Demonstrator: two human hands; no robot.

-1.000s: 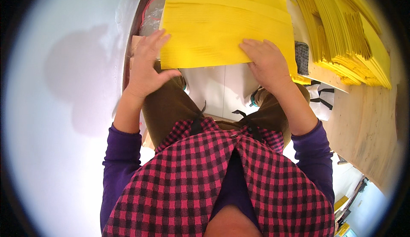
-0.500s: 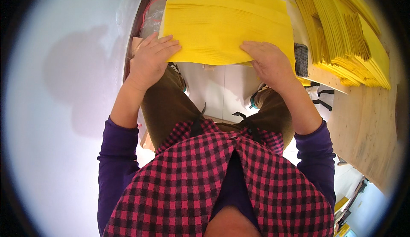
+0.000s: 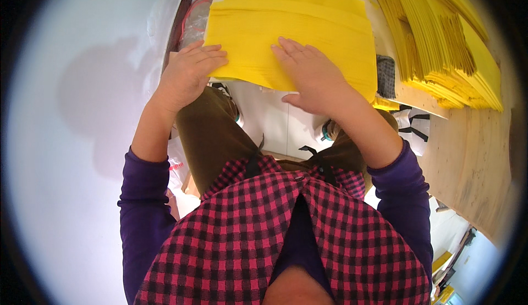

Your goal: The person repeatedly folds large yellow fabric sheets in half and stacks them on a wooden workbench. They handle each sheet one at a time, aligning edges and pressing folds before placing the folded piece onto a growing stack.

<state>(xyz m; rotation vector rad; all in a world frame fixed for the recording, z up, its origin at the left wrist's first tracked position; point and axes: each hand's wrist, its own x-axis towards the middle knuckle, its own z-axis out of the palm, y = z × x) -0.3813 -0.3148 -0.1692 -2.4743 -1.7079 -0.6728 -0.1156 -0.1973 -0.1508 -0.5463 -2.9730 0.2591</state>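
A wide yellow fabric sheet [image 3: 297,35] lies over the table edge in front of me, with fine creases across it. At its near left corner my left hand [image 3: 190,74] is closed on the edge, fingers over the top and the thumb hidden. My right hand [image 3: 313,77] rests open on the sheet near the middle of its front edge. Its fingers lie flat and point up to the left, while the thumb sticks out past the edge. What lies beneath the sheet is mostly hidden.
Tall stacks of folded yellow fabric [image 3: 440,46] stand on the wooden table [image 3: 467,151] to the right. A dark grey cloth [image 3: 386,77] hangs beside the sheet. Clear plastic [image 3: 197,24] sits at the far left, near the white wall [image 3: 82,140].
My right hand has left the sheet's right front edge and moved left and inward, flattening onto its surface. The left hand stays at its corner, shifted slightly left.
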